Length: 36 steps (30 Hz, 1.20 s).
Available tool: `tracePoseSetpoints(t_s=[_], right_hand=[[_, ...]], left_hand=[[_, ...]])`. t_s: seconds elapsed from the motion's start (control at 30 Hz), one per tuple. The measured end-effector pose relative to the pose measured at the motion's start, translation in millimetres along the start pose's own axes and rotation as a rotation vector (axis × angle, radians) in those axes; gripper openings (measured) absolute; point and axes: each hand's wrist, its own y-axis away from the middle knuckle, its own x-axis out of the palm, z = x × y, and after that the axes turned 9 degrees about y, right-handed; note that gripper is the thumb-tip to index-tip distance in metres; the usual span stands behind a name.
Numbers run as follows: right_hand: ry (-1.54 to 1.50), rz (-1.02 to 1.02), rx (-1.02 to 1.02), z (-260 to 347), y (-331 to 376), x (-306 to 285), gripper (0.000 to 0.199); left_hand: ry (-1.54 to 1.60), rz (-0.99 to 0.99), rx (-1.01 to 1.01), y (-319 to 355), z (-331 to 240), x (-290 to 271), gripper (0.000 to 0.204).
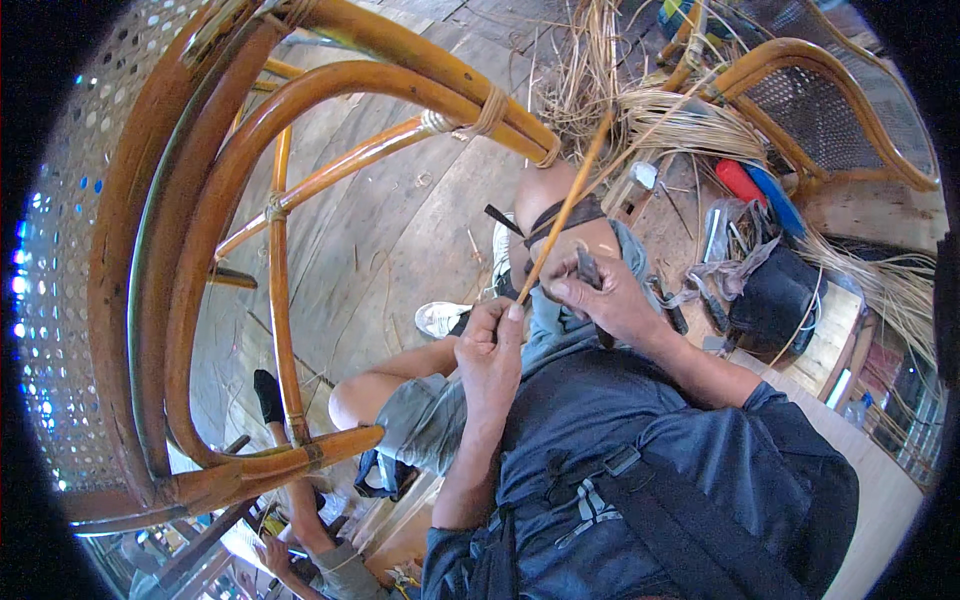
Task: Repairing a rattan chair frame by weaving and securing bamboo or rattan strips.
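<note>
My left hand (490,345) is closed around the lower end of a thin tan rattan cane (568,212), with the thumb lying along it. The cane slants up and away past my knee, where a dark strap (566,214) is tied. In my right hand (612,302) is a knife with a dark blade (588,267), its handle mostly hidden by the fingers. The blade stands just right of the cane; whether they touch I cannot tell. Both hands are over my lap, on grey shorts (560,322).
A rattan chair frame (285,130) with woven cane fills the left side. Loose rattan strips (690,115) lie beyond my knee, near another chair (800,65). At right are a red-handled tool (740,182) and a black bag (775,300). Another person's arm (305,515) shows at lower left.
</note>
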Motion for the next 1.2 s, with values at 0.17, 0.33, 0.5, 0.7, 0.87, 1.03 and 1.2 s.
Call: tracePoseSetpoints(t_s=[0.17,0.33,0.5,0.7,0.87,1.03,1.2], right_hand=[[-0.27,-0.274,-0.05,8.5,-17.5,-2.5,0.013],[-0.51,-0.206,0.131,14.4,-24.1,-11.6,0.011],[-0.676,-0.223,0.201,9.7,-29.7,-12.9,0.01],[-0.544,-0.264,0.087,7.7,-36.8,-24.3,0.012],[-0.474,-0.272,0.071,4.7,-35.3,-22.6,0.013],[-0.399,-0.196,0.087,-3.8,-29.6,-19.1,0.019],[-0.289,0.14,0.066,4.2,-12.1,-9.4,0.043]], left_hand=[[0.001,0.012,-0.033,4.0,6.6,-1.1,0.014],[-0.048,-0.016,-0.043,-2.8,14.8,-11.4,0.016],[-0.147,0.041,-0.022,-1.2,17.0,-14.6,0.015],[-0.288,0.091,0.169,3.3,17.9,-15.3,0.015],[-0.312,0.088,0.206,2.9,13.2,-11.6,0.016],[0.011,0.056,-0.09,0.7,16.0,-16.3,0.018],[0.297,0.104,-0.305,-3.7,10.4,-16.1,0.021]])
